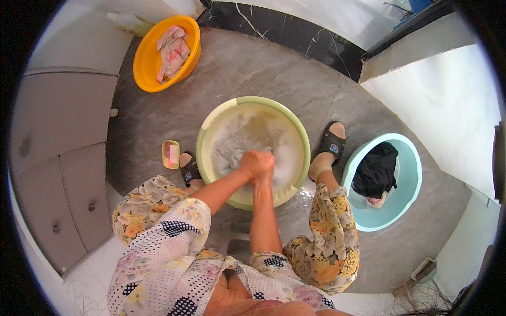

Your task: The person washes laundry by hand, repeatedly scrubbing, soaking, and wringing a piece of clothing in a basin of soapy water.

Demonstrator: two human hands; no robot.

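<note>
A round basin with a green and cream rim [202, 146] stands on the floor between my feet, holding sudsy water. Wet light-grey cloth [229, 154] lies in the foam at its left side. Over the middle of the basin my left hand [250, 165] and my right hand [265, 162] are pressed together, overlapping, with fingers curled. Which forearm leads to which hand is hard to tell where they meet. A small bit of cloth seems to show just beyond the knuckles; the rest of what they grip is hidden.
An orange basin [144, 69] with pinkish cloth [173, 54] stands at the upper left. A soap dish [165, 156] with pink soap lies left of the basin. At right, a light-blue basin [413, 173] holds black cloth [375, 170]. Grey drawers [79, 118] line the left wall.
</note>
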